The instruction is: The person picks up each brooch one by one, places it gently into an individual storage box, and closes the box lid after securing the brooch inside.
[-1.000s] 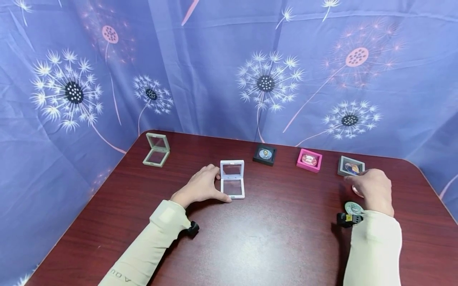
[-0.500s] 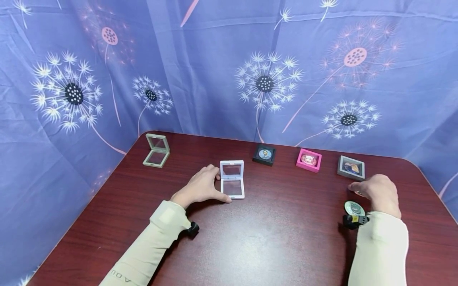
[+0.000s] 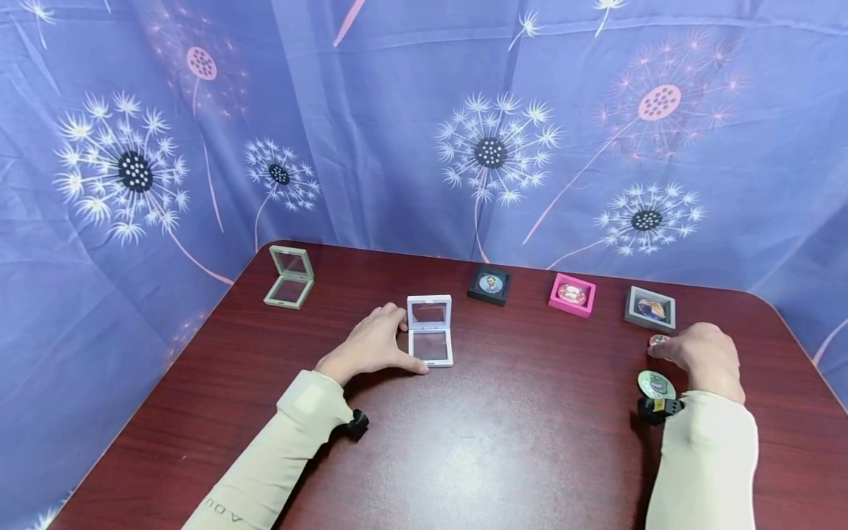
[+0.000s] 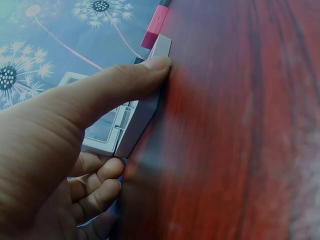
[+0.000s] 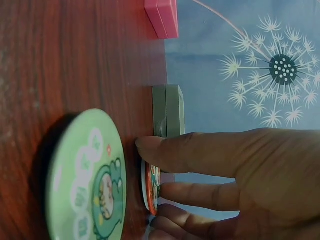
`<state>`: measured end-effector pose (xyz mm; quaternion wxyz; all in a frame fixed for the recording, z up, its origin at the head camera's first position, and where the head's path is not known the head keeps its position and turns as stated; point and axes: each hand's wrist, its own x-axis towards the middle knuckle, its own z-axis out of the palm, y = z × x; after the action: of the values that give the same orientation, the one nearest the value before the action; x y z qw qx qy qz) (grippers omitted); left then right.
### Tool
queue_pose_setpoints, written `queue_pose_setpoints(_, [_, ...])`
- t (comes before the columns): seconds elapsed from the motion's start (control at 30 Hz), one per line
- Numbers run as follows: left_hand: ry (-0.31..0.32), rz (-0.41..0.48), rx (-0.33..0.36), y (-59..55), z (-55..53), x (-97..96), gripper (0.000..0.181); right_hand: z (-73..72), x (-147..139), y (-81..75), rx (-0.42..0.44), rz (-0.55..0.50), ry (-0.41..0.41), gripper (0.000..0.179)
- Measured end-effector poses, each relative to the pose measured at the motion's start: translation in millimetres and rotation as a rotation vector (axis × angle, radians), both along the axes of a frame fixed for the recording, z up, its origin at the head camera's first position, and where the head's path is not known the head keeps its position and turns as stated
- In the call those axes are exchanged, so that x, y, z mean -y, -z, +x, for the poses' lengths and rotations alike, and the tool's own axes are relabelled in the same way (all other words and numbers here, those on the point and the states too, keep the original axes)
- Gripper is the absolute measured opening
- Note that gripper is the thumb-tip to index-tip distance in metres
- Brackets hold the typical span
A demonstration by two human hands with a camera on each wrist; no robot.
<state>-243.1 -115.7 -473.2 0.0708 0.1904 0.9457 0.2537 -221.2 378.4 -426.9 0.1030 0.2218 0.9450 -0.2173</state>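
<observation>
My left hand (image 3: pixel 374 346) grips the left side of an open white display case (image 3: pixel 430 348), its thumb at the front edge and fingers at the back. In the left wrist view the thumb lies across the white case (image 4: pixel 142 117) and the curled fingers sit at its hinge end. My right hand (image 3: pixel 705 361) pinches a small red-rimmed round badge (image 3: pixel 659 340) at the table, close in front of a grey case (image 3: pixel 651 308). The right wrist view has the red badge (image 5: pixel 152 185) between thumb and fingers. A green round badge (image 3: pixel 656 385) lies near that wrist.
A pink case (image 3: pixel 573 294) and a black case (image 3: pixel 489 285), each with a round badge inside, stand along the back of the table. At the far left an open pale green case (image 3: pixel 290 277) has its lid raised. A flowered blue curtain (image 3: pixel 384 132) hangs behind.
My right hand has drawn slightly back and right from the grey case, exposing its front. More of the red badge shows beyond the fingers. My left hand and the white case have stayed put.
</observation>
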Motion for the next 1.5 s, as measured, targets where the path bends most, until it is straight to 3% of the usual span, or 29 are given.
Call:
queue_pose_setpoints(0.77, [0.05, -0.003, -0.032, 3.8, 7.0, -14.3, 0.07, 4.5, 8, -4.0, 0.007, -0.07, 0.063, 0.072])
queue_pose_setpoints(1.17, [0.07, -0.012, -0.047, 7.2, 9.2, -22.1, 0.069, -3.1, 35, -14.9, -0.191, -0.021, -0.094, 0.046])
queue_pose_setpoints(1.5, [0.064, -0.012, -0.049, 6.3, 10.7, -23.2, 0.07, -9.6, 56, -18.1, -0.233, -0.003, -0.186, 0.041])
